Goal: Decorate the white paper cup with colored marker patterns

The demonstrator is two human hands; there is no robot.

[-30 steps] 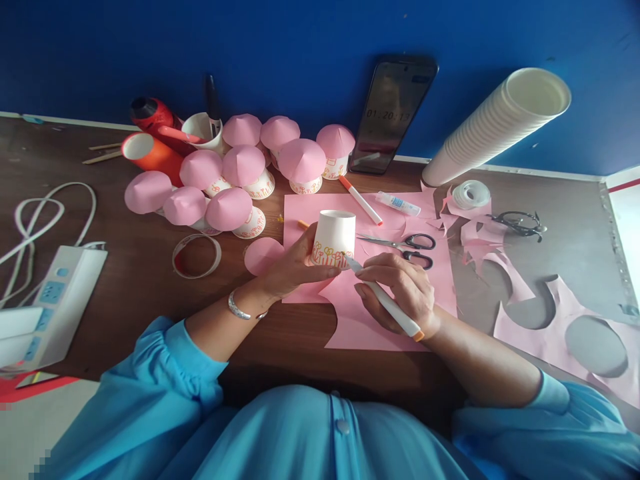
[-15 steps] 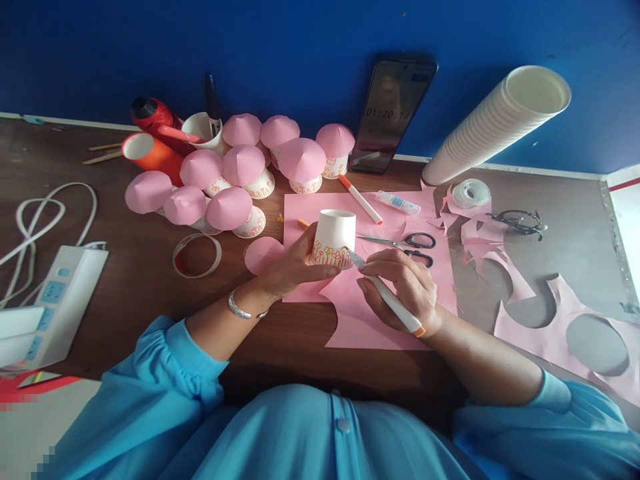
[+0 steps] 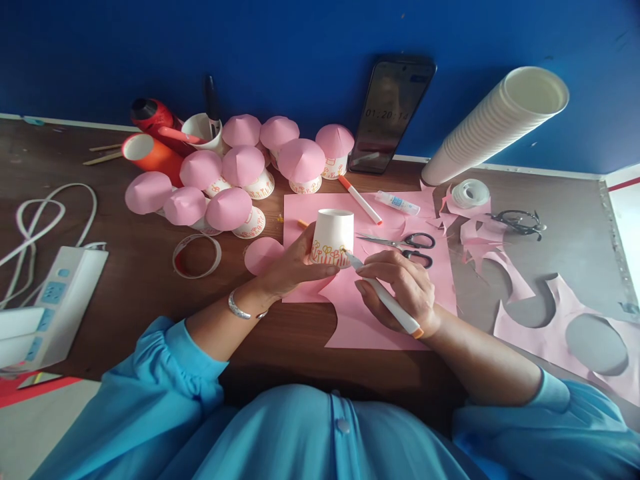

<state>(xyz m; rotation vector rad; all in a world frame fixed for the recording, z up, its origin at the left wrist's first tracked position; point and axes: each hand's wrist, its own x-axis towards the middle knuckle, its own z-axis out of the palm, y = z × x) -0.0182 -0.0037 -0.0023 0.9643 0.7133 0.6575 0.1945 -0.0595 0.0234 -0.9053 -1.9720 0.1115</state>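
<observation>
Upside down in my left hand (image 3: 295,267) is a white paper cup (image 3: 334,228), with red and yellow flowers drawn around its lower part. My fingers grip it from the left and from below. My right hand (image 3: 400,290) is closed around a white marker (image 3: 393,307) with an orange end; its tip meets the cup near the drawn flowers. Both hands are above pink paper (image 3: 370,330). Scissors (image 3: 397,245), a red-capped marker (image 3: 361,200) and a small glue bottle (image 3: 399,203) lie on that paper.
Several cups with pink cone roofs (image 3: 243,165) stand at the back left, beside a red glue gun (image 3: 160,120). A phone (image 3: 393,113) leans on the blue wall. At right are a tall cup stack (image 3: 490,130), clear tape (image 3: 471,193) and paper scraps (image 3: 565,320); a power strip (image 3: 70,300) is at left.
The cup and both hands have shifted very slightly to the left. The marker tip stays at the drawn flowers, and the other things look the same.
</observation>
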